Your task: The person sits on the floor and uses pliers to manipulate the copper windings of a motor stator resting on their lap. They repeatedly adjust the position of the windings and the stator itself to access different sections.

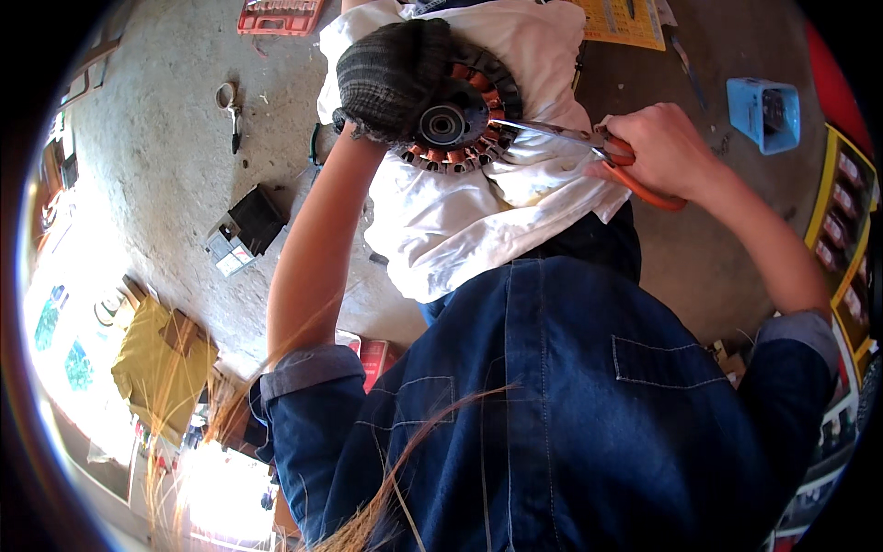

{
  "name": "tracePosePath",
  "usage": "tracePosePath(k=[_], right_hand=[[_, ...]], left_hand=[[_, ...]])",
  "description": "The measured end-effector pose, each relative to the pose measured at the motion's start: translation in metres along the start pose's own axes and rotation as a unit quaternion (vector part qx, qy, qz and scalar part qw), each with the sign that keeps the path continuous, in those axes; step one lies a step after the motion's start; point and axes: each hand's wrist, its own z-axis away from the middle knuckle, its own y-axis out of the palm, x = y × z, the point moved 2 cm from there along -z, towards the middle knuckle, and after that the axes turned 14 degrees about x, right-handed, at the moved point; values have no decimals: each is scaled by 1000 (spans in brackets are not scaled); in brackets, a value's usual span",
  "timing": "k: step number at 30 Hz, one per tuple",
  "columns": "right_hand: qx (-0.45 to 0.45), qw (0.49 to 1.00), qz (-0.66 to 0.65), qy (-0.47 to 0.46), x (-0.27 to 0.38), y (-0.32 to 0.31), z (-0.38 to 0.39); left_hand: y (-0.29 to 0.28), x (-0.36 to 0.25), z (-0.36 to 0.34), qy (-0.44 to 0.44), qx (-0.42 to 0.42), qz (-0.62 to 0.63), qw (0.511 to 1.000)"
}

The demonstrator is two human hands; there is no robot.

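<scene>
A round motor stator (pixel 501 92), with copper windings around a dark hub and a bearing in its middle, rests on a white cloth (pixel 451 230) over my lap. My left hand (pixel 391 78), in a dark knitted glove, grips the stator's left side and hides that part of it. In my bare right hand (pixel 658 147) are long-nose pliers (pixel 552 132) with orange handles. Their slim jaws point left and reach the windings on the stator's right side. Whether the tips pinch a wire is too small to tell.
On the concrete floor to the left lie scissors (pixel 230 115) and a dark box (pixel 253 224). A red tool case (pixel 279 17) is at the far edge. At the right stand a blue plastic basket (pixel 763 115) and a yellow-edged rack (pixel 832 212). A yellow sheet (pixel 625 20) lies beyond the cloth.
</scene>
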Motion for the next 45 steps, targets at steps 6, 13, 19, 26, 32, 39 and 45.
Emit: tracePosePath(k=[6,13,19,26,32,39,45], right_hand=[[-73,995,0,-67,-18,19,-11],[-141,983,-4,-117,-34,38,-22],[-146,978,10,-149,-41,42,-30],[-163,954,76,-239,-71,53,-69],[-168,954,5,-247,-61,60,-64],[-146,981,-14,-130,-41,36,-12],[-98,993,-30,-53,-18,29,4]], left_hand=[[-7,-12,-4,-21,-62,110,992],[-13,-16,-3,-71,-36,124,989],[-9,-12,-2,-57,-43,118,990],[-8,3,-4,82,-57,0,995],[-16,-10,-1,38,-6,-38,999],[0,-7,-9,45,-50,-8,998],[6,7,1,96,-48,-49,993]])
